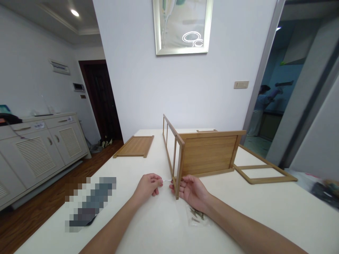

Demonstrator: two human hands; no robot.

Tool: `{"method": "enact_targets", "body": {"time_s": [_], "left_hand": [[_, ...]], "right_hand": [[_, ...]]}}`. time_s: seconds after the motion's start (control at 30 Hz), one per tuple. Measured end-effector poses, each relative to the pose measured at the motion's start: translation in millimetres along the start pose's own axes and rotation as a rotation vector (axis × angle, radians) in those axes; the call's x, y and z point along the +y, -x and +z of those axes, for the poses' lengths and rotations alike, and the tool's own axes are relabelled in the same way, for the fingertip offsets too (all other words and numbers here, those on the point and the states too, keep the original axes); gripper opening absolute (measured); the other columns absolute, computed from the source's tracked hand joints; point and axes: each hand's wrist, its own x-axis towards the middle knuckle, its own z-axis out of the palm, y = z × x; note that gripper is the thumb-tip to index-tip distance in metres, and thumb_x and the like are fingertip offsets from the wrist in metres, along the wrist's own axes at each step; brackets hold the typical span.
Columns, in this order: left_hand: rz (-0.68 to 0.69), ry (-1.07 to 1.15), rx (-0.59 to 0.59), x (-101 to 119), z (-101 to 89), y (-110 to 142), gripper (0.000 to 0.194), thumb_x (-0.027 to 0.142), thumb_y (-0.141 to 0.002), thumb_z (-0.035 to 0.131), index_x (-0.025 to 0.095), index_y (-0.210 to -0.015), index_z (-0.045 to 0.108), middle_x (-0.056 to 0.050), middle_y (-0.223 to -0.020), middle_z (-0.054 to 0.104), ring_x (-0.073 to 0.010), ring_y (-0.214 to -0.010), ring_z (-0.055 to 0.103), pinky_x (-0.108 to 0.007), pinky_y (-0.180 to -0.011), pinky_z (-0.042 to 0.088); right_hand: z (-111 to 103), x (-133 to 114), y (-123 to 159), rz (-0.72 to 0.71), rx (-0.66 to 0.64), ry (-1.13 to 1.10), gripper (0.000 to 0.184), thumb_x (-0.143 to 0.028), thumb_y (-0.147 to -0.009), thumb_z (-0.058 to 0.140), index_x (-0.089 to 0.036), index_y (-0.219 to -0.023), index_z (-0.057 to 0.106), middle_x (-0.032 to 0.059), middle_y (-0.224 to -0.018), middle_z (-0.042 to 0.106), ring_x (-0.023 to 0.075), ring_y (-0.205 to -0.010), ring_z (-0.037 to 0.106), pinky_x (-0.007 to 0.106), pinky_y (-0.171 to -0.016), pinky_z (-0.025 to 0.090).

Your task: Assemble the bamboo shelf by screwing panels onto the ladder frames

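My left hand (148,185) pinches a thin metal rod, like a hex key (166,181), between thumb and fingers. The rod's far end meets the lower corner of an upright wooden side frame (180,158). On the other side, my right hand (196,193) is closed around the near post of that frame, with fingertips showing past it. A wooden panel (210,153) stands on edge, joined to the frame at an angle. Beside my right wrist lies a clear plastic bag of screws (195,214).
A slatted wooden panel (135,146) lies flat at the table's left, and an open wooden frame (265,173) at the right. A blurred-out dark object (92,203) is near the left edge of the white table (148,233). Another person (261,106) stands beyond the doorway.
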Motion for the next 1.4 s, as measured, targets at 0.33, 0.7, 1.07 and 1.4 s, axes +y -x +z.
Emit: {"method": "enact_targets", "body": {"time_s": [0.33,0.7,1.07,1.4], "left_hand": [[0.158,-0.131,0.093,6,1.6,8,0.017,0.03,-0.072,0.062,0.016,-0.082,0.061,0.001,-0.068,0.062,-0.0104,-0.048,0.057,-0.024,-0.049,0.044],[0.319,-0.332,0.13,4,0.3,11,0.006,0.027,-0.076,0.058,0.021,-0.076,0.058,0.002,-0.064,0.062,-0.0142,-0.057,0.057,-0.026,-0.058,0.042],[0.334,-0.385,0.119,8,-1.1,13,0.007,0.027,-0.077,0.059,0.022,-0.073,0.059,0.001,-0.063,0.063,-0.0156,-0.059,0.057,-0.026,-0.058,0.04],[0.134,-0.093,-0.024,13,2.8,13,0.021,0.038,-0.074,0.064,0.018,-0.074,0.057,0.003,-0.054,0.057,-0.0123,-0.049,0.056,-0.023,-0.049,0.04]], "right_hand": [[0,0,0,0.002,-0.003,0.014,0.019,-0.018,-0.073,0.05,-0.008,-0.078,0.066,0.0107,-0.075,0.069,0.0241,-0.086,0.067,0.036,-0.088,0.046],[-3,1,0,0.004,-0.013,0.007,0.017,-0.017,-0.073,0.051,-0.009,-0.078,0.065,0.0112,-0.075,0.07,0.0235,-0.087,0.067,0.037,-0.089,0.046],[-2,0,0,-0.013,-0.022,0.018,0.014,-0.017,-0.072,0.053,-0.009,-0.077,0.064,0.0113,-0.075,0.069,0.0234,-0.085,0.067,0.038,-0.09,0.046],[-3,1,0,-0.008,-0.036,0.032,0.017,-0.018,-0.074,0.052,-0.009,-0.079,0.065,0.0123,-0.079,0.07,0.0236,-0.088,0.067,0.036,-0.088,0.046]]}}
